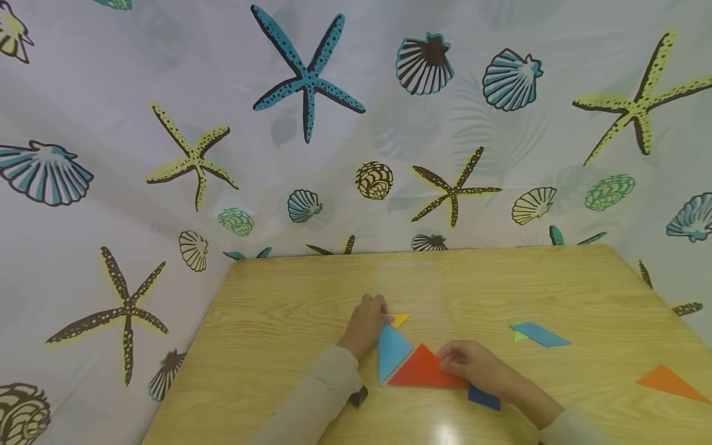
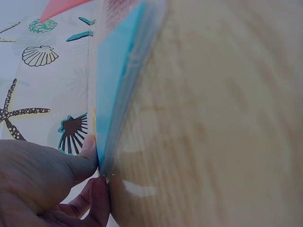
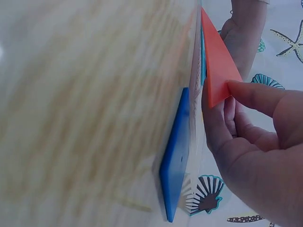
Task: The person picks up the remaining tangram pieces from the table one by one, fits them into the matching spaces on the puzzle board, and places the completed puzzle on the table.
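Observation:
With thumb and fingers, my right hand (image 1: 473,364) pinches the corner of a red triangle tile (image 1: 423,371). In the right wrist view, the tile (image 3: 218,66) is tilted, its thumb on one face and fingers behind. My left hand (image 1: 364,324) grips the left edge of a clear plastic tray (image 1: 413,287), fingertips at the corner of a light blue triangle tile (image 2: 113,80). That light blue tile (image 1: 392,352) lies beside the red one. A yellow triangle tile (image 1: 398,319) shows at the left fingertips. Partly under the right hand is a dark blue tile (image 1: 485,397).
To the right on the wooden table (image 1: 278,296) lie a blue parallelogram tile (image 1: 541,334), overlapping a small green tile (image 1: 520,336), and an orange triangle tile (image 1: 674,383). A cloth (image 1: 356,123) printed with starfish and shells hangs around the table.

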`<move>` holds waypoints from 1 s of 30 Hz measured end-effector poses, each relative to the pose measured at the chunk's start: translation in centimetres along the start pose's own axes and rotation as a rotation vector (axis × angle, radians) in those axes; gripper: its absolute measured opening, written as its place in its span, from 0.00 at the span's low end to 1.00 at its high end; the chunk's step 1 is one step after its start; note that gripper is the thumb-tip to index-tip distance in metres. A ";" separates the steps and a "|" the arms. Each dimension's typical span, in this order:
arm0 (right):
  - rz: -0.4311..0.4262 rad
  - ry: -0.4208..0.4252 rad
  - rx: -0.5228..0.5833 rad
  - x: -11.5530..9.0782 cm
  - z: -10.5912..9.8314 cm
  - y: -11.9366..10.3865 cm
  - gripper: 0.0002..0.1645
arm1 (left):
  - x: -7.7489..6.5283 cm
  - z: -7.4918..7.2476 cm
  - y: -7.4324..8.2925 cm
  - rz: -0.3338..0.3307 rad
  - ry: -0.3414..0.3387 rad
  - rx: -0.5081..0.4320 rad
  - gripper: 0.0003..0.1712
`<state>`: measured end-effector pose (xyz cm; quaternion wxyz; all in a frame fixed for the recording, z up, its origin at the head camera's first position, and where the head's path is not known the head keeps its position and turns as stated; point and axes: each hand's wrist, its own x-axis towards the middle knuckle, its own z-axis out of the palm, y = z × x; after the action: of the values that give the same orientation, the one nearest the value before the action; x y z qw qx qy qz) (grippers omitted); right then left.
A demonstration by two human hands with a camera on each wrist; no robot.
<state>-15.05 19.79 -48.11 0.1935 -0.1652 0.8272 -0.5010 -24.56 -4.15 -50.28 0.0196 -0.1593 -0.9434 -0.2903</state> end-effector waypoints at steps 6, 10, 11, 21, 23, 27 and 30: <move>-0.020 0.006 -0.016 0.2 0.4 -0.1 0.15 | 0.1 0.1 0.0 -0.006 -0.002 0.016 0.10; -0.014 0.014 -0.019 0.4 0.6 -0.3 0.14 | 0.0 0.1 0.0 -0.015 -0.007 0.007 0.11; -0.014 0.016 -0.023 0.5 0.7 -0.3 0.14 | 0.0 0.0 0.1 -0.016 -0.008 0.003 0.11; -0.041 0.041 -0.090 0.7 1.1 -0.6 0.11 | 0.0 0.1 0.0 -0.011 -0.009 0.004 0.11; -0.044 0.047 -0.095 0.7 1.2 -0.7 0.11 | 0.1 0.1 0.0 -0.012 -0.008 0.006 0.11; -0.048 0.055 -0.107 0.7 1.3 -0.7 0.11 | 0.0 0.0 0.0 -0.009 -0.005 0.012 0.11; -0.049 0.059 -0.114 0.7 1.3 -0.7 0.11 | 0.0 -0.1 0.1 -0.006 -0.006 0.014 0.11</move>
<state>-14.99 18.12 -48.18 0.1473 -0.1814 0.8554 -0.4623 -24.54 -4.14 -50.19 0.0170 -0.1570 -0.9460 -0.2830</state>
